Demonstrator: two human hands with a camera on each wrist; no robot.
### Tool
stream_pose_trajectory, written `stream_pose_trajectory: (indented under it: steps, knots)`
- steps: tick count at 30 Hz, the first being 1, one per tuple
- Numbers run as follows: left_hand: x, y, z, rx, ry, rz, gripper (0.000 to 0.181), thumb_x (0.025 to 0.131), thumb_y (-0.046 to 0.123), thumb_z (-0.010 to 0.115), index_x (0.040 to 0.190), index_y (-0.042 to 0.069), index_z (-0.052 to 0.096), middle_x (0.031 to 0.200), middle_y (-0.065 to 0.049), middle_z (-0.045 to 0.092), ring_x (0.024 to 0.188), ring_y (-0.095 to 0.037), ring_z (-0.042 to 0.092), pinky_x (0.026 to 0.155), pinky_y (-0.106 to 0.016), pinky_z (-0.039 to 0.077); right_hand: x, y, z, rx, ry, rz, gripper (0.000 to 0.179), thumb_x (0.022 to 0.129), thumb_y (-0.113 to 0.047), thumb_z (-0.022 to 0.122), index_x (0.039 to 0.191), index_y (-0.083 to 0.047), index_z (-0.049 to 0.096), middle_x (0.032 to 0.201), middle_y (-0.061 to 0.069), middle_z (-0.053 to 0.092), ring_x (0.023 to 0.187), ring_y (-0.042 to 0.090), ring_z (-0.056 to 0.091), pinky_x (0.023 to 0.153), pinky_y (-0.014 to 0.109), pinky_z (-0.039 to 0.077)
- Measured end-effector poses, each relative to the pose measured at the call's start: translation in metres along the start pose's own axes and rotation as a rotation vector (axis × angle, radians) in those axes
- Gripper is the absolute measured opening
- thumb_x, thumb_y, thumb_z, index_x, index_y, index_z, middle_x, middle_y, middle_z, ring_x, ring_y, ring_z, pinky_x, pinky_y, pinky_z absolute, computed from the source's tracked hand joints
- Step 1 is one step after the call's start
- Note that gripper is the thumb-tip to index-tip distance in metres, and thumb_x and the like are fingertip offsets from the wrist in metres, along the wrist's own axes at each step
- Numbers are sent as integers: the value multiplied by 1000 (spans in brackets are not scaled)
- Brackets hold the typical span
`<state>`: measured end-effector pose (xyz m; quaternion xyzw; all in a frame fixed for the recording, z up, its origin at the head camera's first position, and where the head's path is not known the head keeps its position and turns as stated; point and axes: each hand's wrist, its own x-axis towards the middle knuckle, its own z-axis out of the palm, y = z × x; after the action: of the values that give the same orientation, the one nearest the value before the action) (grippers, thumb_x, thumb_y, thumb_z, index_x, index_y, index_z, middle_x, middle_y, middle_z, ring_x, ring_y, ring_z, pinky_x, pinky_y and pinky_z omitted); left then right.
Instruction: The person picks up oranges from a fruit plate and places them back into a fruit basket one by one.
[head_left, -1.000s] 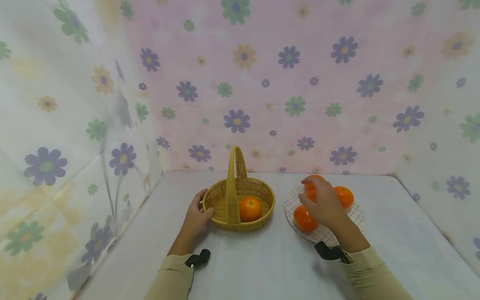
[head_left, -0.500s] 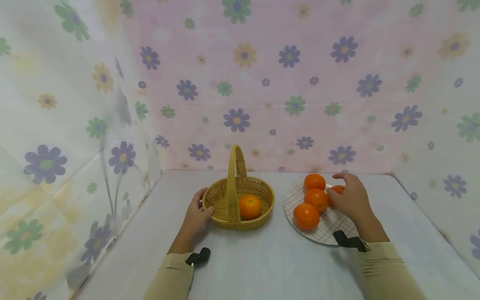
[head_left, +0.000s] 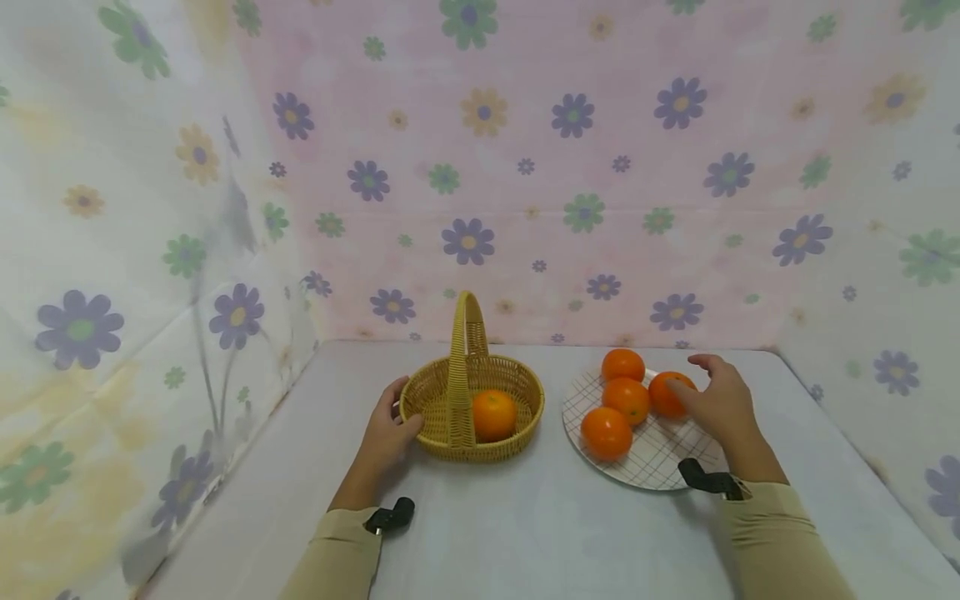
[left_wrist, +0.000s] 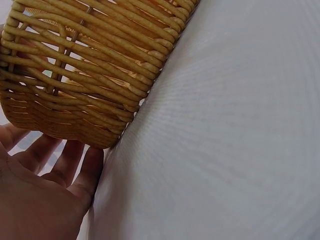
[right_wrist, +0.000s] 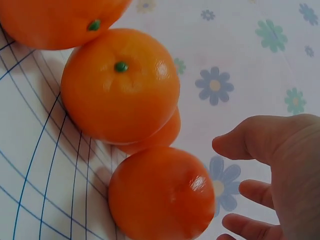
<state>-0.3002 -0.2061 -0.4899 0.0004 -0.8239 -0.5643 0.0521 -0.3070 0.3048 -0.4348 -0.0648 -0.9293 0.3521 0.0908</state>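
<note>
A yellow woven basket with a tall handle stands left of the middle in the head view, with an orange inside it. My left hand touches the basket's left side, thumb at the rim; in the left wrist view its spread, nearly straight fingers rest against the outer wall. My right hand is beside the rightmost orange on a plate. In the right wrist view its thumb and fingers are spread, holding nothing, with a gap before the nearest orange.
The round white plate with a checked pattern bears several glossy oranges, close together. White cloth covers the table between my forearms. Flowered cloth hangs at the back and on both sides.
My right hand has moved from above the oranges to the right, leaving the rightmost one more exposed. The left hand and basket stay in place; the head view has shifted slightly.
</note>
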Motion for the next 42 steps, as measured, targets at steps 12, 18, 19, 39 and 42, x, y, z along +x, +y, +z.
stream_pose_trajectory:
  steps: [12, 18, 19, 39, 42]
  knots:
    - [3, -2, -1, 1, 1, -2, 79, 91, 14, 64, 161, 18, 29, 162, -7, 38, 144, -34, 46, 115, -53, 45, 5, 14, 5, 36, -61, 74, 76, 97, -41, 66, 153, 2, 37, 156, 35, 37, 138, 54, 38, 110, 68, 42]
    - [0, -3, -2, 17, 7, -8, 81, 90, 14, 64, 162, 19, 28, 161, -7, 39, 141, -33, 50, 112, -51, 49, 4, 14, 9, 60, -114, 86, 77, 97, -41, 66, 153, 3, 35, 156, 35, 36, 140, 54, 37, 112, 67, 41]
    - [0, -3, -2, 14, 9, -7, 81, 90, 14, 64, 162, 19, 28, 161, -7, 39, 141, -33, 50, 112, -50, 49, 4, 14, 8, 62, -121, 89, 78, 97, -41, 66, 153, 3, 35, 157, 35, 36, 140, 54, 37, 112, 67, 40]
    - [0, 3, 0, 15, 5, -12, 79, 92, 16, 65, 162, 19, 28, 159, -10, 41, 139, -34, 52, 111, -51, 50, 3, 17, 6, 99, -205, 84, 94, 91, -47, 75, 157, 2, 28, 155, 36, 35, 136, 54, 40, 112, 68, 40]
    - [1, 2, 0, 28, 23, -11, 78, 96, 24, 67, 162, 18, 27, 157, -12, 42, 143, -37, 48, 115, -55, 45, 3, 19, 6, 84, -201, 82, 95, 91, -48, 75, 157, 2, 28, 154, 35, 37, 135, 53, 41, 112, 68, 41]
